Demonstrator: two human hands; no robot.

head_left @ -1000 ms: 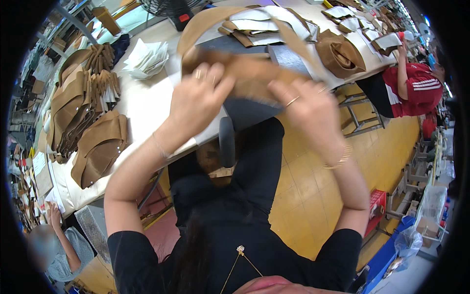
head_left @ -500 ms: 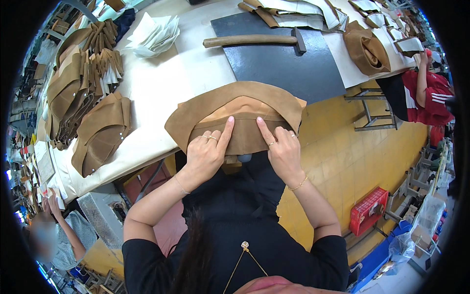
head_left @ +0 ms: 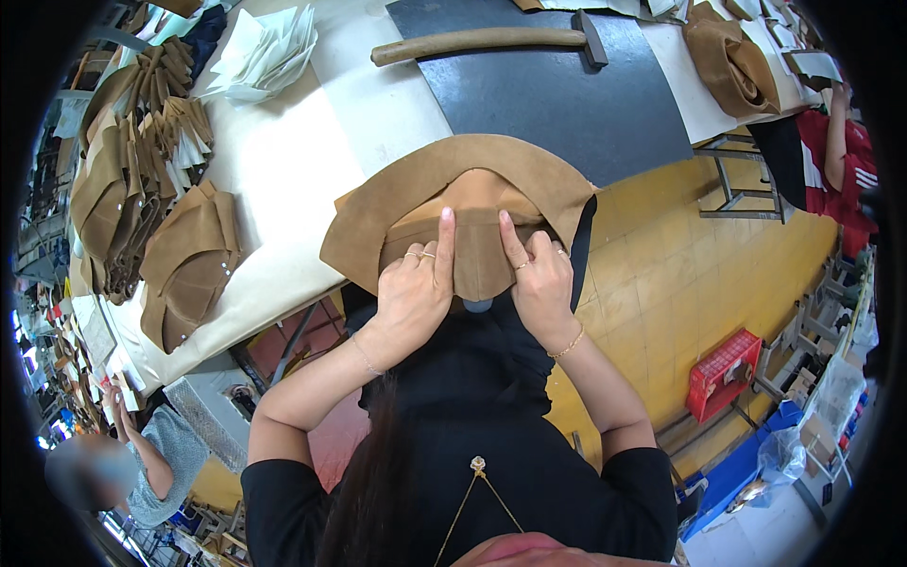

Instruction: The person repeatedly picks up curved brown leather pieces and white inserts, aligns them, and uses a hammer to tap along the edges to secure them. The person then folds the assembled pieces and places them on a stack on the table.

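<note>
A brown suede hat (head_left: pixel 482 248) with a wide brim and a lighter tan inside lies at the table's near edge, in front of my body. My left hand (head_left: pixel 416 291) grips its near left part, index finger stretched along the seam and the other fingers curled. On the other side my right hand (head_left: pixel 544 283) holds it the same way, its index fingertip on the same seam. Both thumbs are hidden. A small blue-grey rounded end (head_left: pixel 478 305) shows just below the hat.
A hammer (head_left: pixel 482 40) rests on a dark slab (head_left: pixel 557 113) on the pale table (head_left: pixel 350 123). Brown hat pieces (head_left: pixel 194 260) are piled at left, near white sheets (head_left: pixel 265 52). Another hat (head_left: pixel 727 66) sits far right. Two people work nearby. A red crate (head_left: pixel 724 374) stands at right.
My fingertips have moved slightly up along the hat's seam, and more of the crown shows between my hands. The view has shifted a little; both hands stay on the hat.
</note>
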